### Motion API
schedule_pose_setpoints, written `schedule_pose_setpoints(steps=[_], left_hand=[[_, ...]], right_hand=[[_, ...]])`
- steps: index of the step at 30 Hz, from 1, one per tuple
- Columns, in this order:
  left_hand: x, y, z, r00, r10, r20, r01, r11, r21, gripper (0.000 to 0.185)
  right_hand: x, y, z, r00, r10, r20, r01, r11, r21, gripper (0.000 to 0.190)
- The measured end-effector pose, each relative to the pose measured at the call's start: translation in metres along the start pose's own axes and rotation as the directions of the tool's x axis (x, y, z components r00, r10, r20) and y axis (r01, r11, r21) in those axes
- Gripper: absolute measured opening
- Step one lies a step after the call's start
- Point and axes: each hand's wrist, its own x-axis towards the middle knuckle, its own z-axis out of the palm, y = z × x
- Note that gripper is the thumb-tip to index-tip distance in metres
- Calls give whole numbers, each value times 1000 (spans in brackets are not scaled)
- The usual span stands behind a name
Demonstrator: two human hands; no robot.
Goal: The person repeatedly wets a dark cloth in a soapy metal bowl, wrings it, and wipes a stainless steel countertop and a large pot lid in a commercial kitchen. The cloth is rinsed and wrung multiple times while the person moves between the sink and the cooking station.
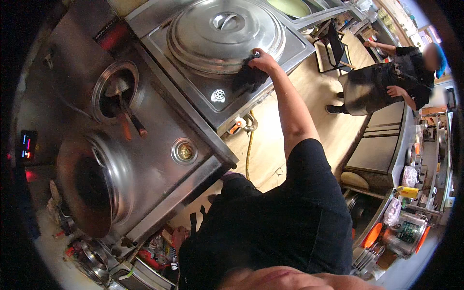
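My right hand (265, 62) grips a dark cloth (250, 74) at the front rim of a large round metal lid (203, 40), which covers a vessel set in a stainless steel stove top. Below the cloth is a round drain strainer (219, 95) in the steel surface. My left hand (178, 235) hangs low beside my body, dim and partly hidden; its fingers cannot be made out. A ladle (117, 87) rests in a round steel pot (95, 98) on the left counter, and a large wok (85, 185) stands nearer to me.
A person in a dark apron (380, 81) stands across the aisle. A black folding chair (331, 49) is on the floor. A yellow hose (250, 145) runs down beside the stove. Steel cabinets (373, 145) line the right side, near a large metal pot (406, 232).
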Motion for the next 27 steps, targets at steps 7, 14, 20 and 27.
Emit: schedule_pose_setpoints(steps=[7,14,20,27], left_hand=[[1,-13,-8,999,-20,26,19,999,43,43],[-13,-28,13,996,-53,77,47,996,82,43],[-16,-29,20,994,-52,95,43,995,91,43],[-16,-20,16,995,-32,96,22,995,100,42]], right_hand=[[-9,-10,-4,996,78,44,-75,995,-68,80],[-18,-26,-15,993,81,81,-71,990,-119,80],[-58,-38,0,978,43,-202,-92,966,-241,84],[-62,-45,-13,955,78,-286,-130,977,-169,68]])
